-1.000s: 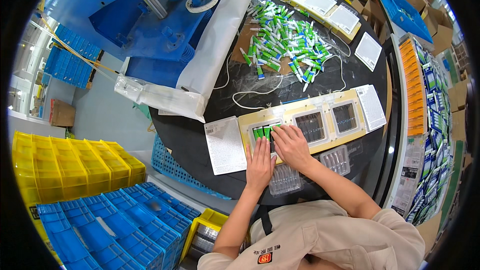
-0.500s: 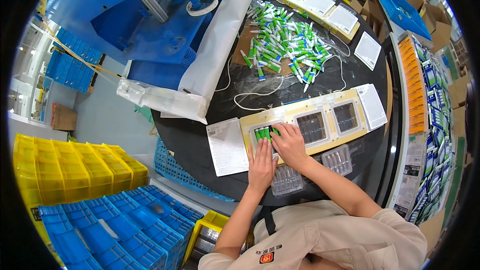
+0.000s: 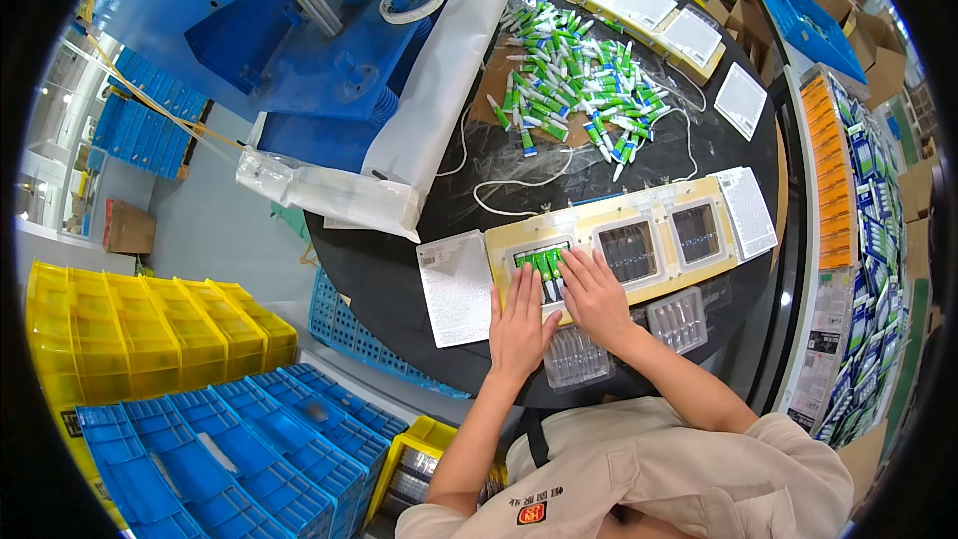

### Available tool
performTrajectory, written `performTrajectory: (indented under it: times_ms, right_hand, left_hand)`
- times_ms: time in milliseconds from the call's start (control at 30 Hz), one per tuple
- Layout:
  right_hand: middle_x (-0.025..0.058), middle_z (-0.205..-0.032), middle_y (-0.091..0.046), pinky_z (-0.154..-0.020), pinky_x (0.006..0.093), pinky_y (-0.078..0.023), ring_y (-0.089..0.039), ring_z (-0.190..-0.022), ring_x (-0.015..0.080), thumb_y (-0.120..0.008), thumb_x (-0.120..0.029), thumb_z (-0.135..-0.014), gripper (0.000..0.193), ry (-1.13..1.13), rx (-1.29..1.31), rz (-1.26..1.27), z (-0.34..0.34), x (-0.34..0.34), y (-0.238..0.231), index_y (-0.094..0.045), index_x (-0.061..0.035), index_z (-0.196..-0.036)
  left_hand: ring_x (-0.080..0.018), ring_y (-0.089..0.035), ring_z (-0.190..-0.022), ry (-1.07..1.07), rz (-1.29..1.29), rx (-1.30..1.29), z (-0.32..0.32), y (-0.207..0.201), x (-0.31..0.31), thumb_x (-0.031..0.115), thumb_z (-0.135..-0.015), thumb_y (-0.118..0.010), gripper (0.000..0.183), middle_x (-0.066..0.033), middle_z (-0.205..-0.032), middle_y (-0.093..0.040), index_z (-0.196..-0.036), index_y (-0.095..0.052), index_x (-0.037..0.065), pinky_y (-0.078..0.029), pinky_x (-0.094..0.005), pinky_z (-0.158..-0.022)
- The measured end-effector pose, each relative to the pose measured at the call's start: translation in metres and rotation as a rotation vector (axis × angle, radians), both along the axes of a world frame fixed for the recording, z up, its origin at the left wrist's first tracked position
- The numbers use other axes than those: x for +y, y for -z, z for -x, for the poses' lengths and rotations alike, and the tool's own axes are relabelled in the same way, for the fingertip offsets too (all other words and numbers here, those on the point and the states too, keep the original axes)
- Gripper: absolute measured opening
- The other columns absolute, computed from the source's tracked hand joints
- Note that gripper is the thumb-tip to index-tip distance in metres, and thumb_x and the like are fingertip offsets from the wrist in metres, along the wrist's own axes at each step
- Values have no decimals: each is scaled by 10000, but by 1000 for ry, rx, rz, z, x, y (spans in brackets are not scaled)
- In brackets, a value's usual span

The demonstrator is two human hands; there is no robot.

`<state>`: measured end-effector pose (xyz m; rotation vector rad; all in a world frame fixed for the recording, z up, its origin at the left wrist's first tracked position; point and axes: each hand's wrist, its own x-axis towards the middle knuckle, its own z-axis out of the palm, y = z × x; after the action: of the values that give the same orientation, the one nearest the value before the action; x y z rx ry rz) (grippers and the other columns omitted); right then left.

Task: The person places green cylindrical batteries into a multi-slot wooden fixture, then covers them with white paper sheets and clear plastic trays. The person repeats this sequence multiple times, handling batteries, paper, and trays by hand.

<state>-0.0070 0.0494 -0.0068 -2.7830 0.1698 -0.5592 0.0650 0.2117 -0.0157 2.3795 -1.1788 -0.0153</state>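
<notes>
Several green and white tubes (image 3: pixel 542 262) lie side by side in the left window of a pale yellow three-window frame (image 3: pixel 504 240). My left hand (image 3: pixel 519 327) rests on the tubes' near-left part, fingers stretched out. Beside it, my right hand (image 3: pixel 597 301) lies flat with fingers extended over the right side of the same window. Neither hand grips anything. The middle window (image 3: pixel 628 252) and the right window (image 3: pixel 696 233) show ribbed clear plastic with no tubes in it. Clear blister trays (image 3: pixel 579 359) sit just below the frame, near my wrists.
A printed white card (image 3: pixel 455 291) lies left of the frame and another card (image 3: pixel 747 212) right of it. Beyond is a heap of tubes (image 3: pixel 579 80), with a second frame (image 3: pixel 704 65) behind. A blue press (image 3: pixel 299 70) stands far left, stacked crates (image 3: pixel 239 439) near left.
My right hand's bent fingers have straightened and flattened over the window. My left hand has shifted slightly, and more of the row of tubes now shows between the hands.
</notes>
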Motion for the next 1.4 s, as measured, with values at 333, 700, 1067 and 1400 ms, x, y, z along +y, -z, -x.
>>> performTrajectory:
  times_ms: [333,700,1067,1400]
  right_hand:
    - [155,-1492,-527,-1220,546,-260,-442,-1437,303,-587,-158,-937,464,13,98,64,5,7,3,-575,17,-1366]
    - [174,-1131,-695,-862,426,-563,-690,-994,360,-650,-55,-922,203,110,-207,-370,-18,-71,-20,-685,-1,-1115]
    - [149,-954,-701,-741,467,-558,-687,-924,346,-793,-287,-819,296,361,215,-49,-136,-189,20,-716,-52,-981]
    - [95,-869,-647,-667,397,-530,-626,-795,281,-781,-19,-777,237,5,-238,-334,13,-174,-46,-742,-52,-1009]
  left_hand:
    - [-256,-334,-1511,97,-109,-100,-3,0,-4,425,-941,-649,726,-104,-1609,-399,-1510,-451,20,-184,-569,-1232]
    - [-229,-330,-1508,159,-184,-71,-13,-18,-14,452,-970,-600,690,-89,-1606,-402,-1508,-462,42,-143,-582,-1240]
    - [-401,-625,-998,-409,132,50,-191,-2,-194,285,-955,-674,285,-163,-1040,-617,-1013,-652,7,-508,-491,-840]
    - [-189,-650,-699,-324,485,395,-138,-45,-163,90,-876,-740,178,-105,-788,-694,-1017,-666,10,-515,-333,-657]
